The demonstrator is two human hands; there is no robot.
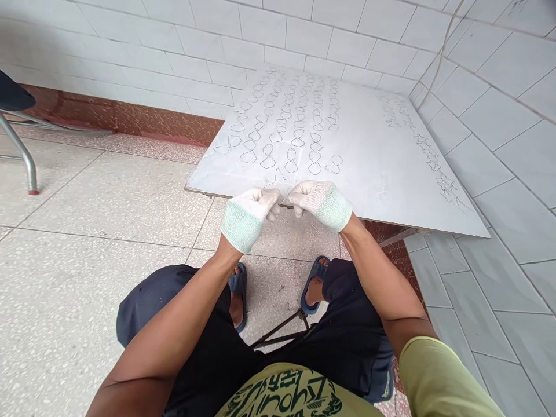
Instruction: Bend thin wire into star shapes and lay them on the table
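Observation:
Both hands wear white gloves with pale green cuffs and meet over the near edge of a low white board (365,174). Between them is a thin bent wire (277,172), whose pointed, star-like outline rises above the fingertips. My left hand (254,208) pinches it from the left with closed fingers. From the other side my right hand (319,200) also grips the wire, fingers closed. The fingers hide part of its lower side. Beyond the hands, several wire figure-eight shapes (315,153) lie on the board in long rows.
Several star-shaped wire pieces (428,153) lie along the board's right side. Tiled walls (313,32) border the board behind and at right. A metal chair leg (26,159) stands on the speckled floor (108,202) at left. Dark thin legs of a stand (282,330) show between my feet.

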